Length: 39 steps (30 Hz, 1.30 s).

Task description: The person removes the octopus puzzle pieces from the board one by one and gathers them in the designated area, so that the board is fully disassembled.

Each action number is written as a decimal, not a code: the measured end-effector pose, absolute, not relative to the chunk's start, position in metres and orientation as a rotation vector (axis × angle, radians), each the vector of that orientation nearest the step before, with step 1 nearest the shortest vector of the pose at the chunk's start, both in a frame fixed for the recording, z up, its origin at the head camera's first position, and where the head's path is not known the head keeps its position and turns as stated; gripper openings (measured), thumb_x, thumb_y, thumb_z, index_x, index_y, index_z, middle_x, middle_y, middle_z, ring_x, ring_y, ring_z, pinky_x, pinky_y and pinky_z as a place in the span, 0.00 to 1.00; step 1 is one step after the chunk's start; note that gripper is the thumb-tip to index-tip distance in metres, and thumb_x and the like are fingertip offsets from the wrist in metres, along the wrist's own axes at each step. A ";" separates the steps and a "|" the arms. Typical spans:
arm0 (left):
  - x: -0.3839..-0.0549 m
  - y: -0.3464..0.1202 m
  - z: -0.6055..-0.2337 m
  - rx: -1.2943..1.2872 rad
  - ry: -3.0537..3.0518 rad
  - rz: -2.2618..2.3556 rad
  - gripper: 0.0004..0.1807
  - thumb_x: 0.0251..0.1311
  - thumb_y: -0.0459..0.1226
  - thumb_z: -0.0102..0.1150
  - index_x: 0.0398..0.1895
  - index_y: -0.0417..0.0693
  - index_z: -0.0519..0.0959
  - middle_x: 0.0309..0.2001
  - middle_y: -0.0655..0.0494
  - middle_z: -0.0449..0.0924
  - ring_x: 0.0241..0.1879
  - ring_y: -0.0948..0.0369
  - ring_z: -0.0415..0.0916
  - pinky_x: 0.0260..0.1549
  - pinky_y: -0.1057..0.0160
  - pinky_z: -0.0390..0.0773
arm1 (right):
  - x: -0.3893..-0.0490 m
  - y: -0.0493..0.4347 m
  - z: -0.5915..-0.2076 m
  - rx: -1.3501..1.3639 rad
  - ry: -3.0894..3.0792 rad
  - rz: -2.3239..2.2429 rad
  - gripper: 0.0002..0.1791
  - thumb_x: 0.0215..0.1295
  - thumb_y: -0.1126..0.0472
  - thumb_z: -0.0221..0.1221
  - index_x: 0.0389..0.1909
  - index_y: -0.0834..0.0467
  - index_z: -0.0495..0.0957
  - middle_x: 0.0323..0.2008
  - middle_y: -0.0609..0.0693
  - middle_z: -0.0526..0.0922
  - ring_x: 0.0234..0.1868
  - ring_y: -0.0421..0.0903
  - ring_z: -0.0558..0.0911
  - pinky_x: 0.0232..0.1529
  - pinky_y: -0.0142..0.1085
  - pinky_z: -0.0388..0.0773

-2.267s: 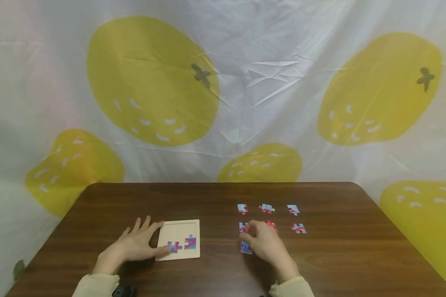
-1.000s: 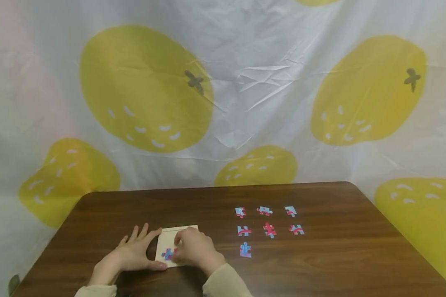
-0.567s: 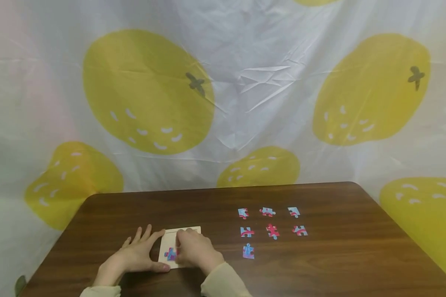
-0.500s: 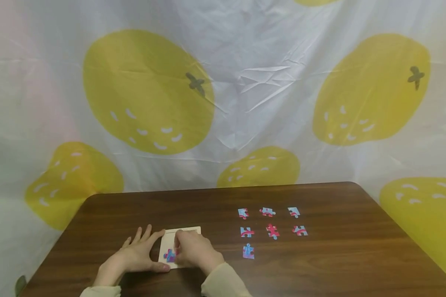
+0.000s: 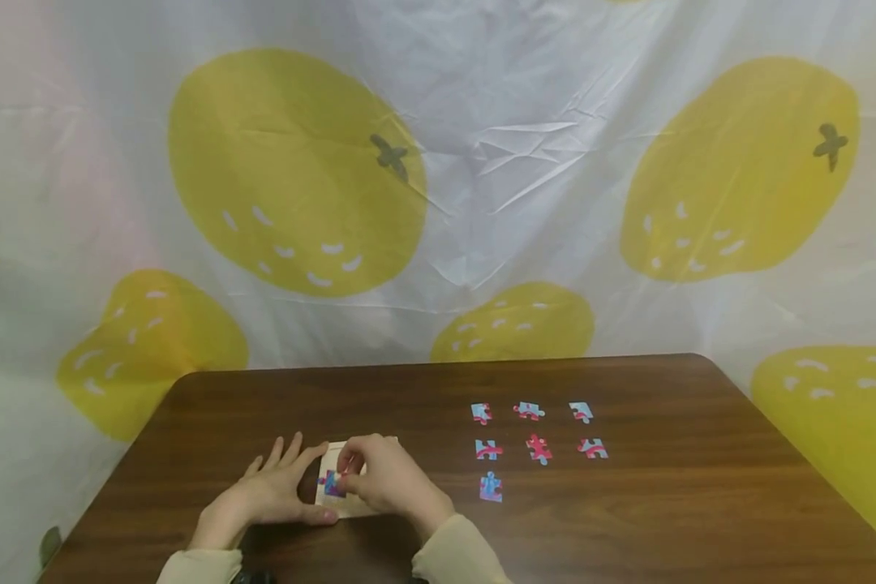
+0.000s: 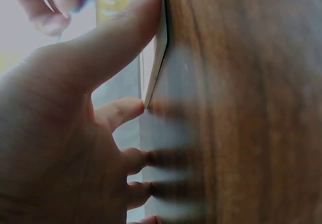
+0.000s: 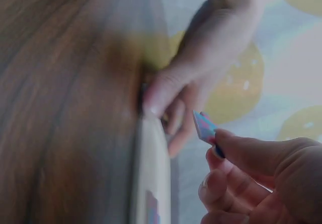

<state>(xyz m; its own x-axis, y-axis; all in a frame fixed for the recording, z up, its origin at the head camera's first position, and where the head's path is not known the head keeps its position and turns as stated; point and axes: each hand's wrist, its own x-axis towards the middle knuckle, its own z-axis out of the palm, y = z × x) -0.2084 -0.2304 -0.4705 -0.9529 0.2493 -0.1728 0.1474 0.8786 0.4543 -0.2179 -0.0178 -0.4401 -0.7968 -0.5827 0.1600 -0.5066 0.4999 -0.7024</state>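
Observation:
My right hand point(image 5: 390, 478) is over the light wooden puzzle board point(image 5: 350, 509), pinching a blue, purple and pink jigsaw piece point(image 5: 332, 484) between thumb and fingertips. In the right wrist view that jigsaw piece point(image 7: 203, 127) is raised off the board point(image 7: 152, 168), tilted. Another piece point(image 7: 153, 208) lies on the board there; in the head view my right hand covers that area. My left hand point(image 5: 273, 487) is spread at the board's left side, thumb at the near edge, index fingertip at the far left corner. The left wrist view shows these fingers point(image 6: 121, 110) touching the board's edge.
Several loose jigsaw pieces lie apart in rows right of the board, among them a red one point(image 5: 538, 448) and a blue one nearest me point(image 5: 491, 487). The brown wooden table point(image 5: 628, 503) ends at a white curtain point(image 5: 467, 243) with yellow fruit prints.
My right hand has come left from the loose pieces to the board. A jigsaw piece there is now lifted in its fingers. My left hand has kept its place at the board.

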 end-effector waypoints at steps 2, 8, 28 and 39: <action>-0.209 -0.230 -0.470 0.304 2.814 0.646 0.63 0.37 0.70 0.67 0.75 0.48 0.58 0.73 0.26 0.41 0.70 0.28 0.33 0.60 0.24 0.38 | -0.217 -0.010 -0.436 -0.952 2.609 -1.245 0.08 0.57 0.63 0.69 0.28 0.52 0.79 0.22 0.37 0.76 0.22 0.33 0.72 0.29 0.30 0.73; -0.206 -0.227 -0.463 0.291 2.797 0.632 0.63 0.39 0.70 0.67 0.75 0.48 0.57 0.73 0.25 0.40 0.70 0.27 0.33 0.59 0.24 0.38 | -0.217 0.020 -0.431 -0.900 2.504 -1.394 0.04 0.60 0.62 0.67 0.30 0.52 0.81 0.23 0.40 0.78 0.17 0.36 0.74 0.20 0.29 0.72; -0.207 -0.226 -0.461 0.271 2.756 0.613 0.65 0.38 0.71 0.66 0.77 0.49 0.53 0.74 0.27 0.36 0.71 0.30 0.30 0.61 0.25 0.34 | -0.220 0.133 -0.430 -0.678 2.330 -1.563 0.07 0.63 0.57 0.66 0.38 0.54 0.80 0.31 0.51 0.81 0.31 0.48 0.78 0.31 0.40 0.76; -0.198 -0.226 -0.452 0.287 2.785 0.611 0.61 0.42 0.65 0.70 0.75 0.45 0.55 0.72 0.23 0.40 0.69 0.26 0.34 0.59 0.23 0.40 | -0.220 0.178 -0.451 -0.586 2.393 -1.551 0.08 0.63 0.60 0.66 0.39 0.58 0.79 0.28 0.53 0.80 0.20 0.47 0.77 0.22 0.36 0.75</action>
